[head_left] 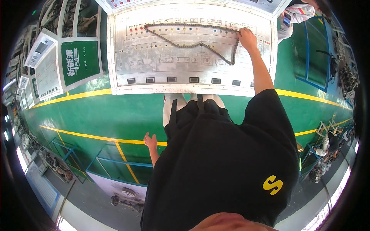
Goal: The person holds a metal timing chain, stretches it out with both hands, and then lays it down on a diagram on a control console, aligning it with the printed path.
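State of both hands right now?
Left hand: open, holding nothing.
Right hand: at the dark chain, upper-right corner; can't tell if gripping.

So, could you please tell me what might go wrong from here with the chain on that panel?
The right hand appears to touch only one corner of the chain, so a pull there could drag the rest out of shape. The chain runs close to small coloured sockets on the panel and might snag if dragged. The left hand hangs away from the panel, so it might be slow to steady the chain.
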`<state>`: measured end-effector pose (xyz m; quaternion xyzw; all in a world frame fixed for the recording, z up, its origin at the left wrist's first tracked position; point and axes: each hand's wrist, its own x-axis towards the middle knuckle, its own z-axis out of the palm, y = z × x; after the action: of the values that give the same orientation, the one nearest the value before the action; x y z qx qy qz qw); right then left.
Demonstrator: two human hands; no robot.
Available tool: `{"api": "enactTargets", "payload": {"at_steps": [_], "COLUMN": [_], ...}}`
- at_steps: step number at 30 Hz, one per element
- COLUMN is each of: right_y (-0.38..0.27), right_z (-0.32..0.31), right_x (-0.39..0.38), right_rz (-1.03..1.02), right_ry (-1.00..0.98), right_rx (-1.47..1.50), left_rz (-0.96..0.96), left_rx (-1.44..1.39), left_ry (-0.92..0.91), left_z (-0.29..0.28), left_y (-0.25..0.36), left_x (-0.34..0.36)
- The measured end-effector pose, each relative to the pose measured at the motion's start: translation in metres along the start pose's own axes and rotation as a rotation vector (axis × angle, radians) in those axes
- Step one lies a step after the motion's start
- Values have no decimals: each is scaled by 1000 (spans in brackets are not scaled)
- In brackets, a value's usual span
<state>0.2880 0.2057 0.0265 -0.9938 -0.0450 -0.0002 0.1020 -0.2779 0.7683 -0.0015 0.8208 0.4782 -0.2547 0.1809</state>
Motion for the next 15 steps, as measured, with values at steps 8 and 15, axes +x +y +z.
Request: {"api": "enactTargets", "payload": {"at_steps": [8,15], "right_y": [10,10], "right_z": [-3,-3], "right_x": [7,9], "right_rz": [81,140], "right_ry": [-134,-128], "right_rx": [84,134], "left_rz": [-66,20], "left_rx": [26,47], "left_ry": [-87,-26], "left_z": [3,6], "left_y": [4,-4], "left_x": [-15,-2]}}
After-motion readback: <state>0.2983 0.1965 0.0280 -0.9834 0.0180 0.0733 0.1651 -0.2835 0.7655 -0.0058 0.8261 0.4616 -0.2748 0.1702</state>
